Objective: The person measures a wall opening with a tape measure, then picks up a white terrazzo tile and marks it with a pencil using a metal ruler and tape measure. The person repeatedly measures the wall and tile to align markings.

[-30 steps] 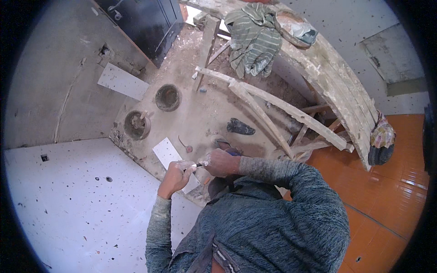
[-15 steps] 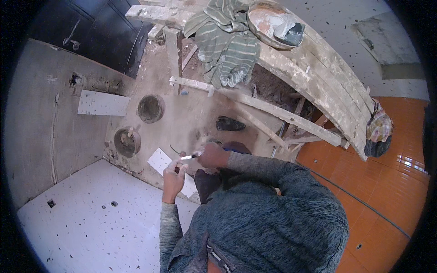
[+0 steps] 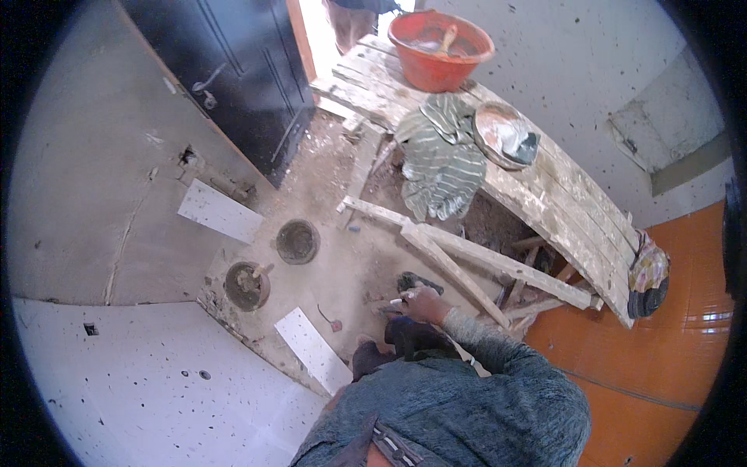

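Gripping: right hand (image 3: 422,302) closed round a thin white pen (image 3: 397,300), over the dusty floor.
Left hand: hidden; grip cannot be told.
Tile (image 3: 313,351): flat white strip, lying left of the pen, at the raw floor's edge.
Pots (image 3: 247,285): two round, crusted, well apart from the hand.
Bench (image 3: 545,194): rough planks, close on the right; bare floor lies between.
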`<control>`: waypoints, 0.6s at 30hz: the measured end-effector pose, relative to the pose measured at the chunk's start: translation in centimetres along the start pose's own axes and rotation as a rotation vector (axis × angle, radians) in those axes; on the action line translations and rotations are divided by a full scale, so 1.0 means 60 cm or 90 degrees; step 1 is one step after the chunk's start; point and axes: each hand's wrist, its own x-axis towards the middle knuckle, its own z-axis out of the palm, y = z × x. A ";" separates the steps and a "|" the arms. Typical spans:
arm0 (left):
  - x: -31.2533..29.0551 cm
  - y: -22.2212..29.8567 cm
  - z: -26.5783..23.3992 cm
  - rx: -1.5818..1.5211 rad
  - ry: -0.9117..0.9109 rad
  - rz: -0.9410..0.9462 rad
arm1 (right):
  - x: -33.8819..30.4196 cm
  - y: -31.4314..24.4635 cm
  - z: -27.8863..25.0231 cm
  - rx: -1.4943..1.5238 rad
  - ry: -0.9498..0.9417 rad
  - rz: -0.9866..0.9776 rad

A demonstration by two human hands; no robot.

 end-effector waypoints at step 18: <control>0.078 -0.111 -0.060 -0.183 0.126 -0.103 | 0.278 -0.125 -0.129 0.078 -0.081 -0.100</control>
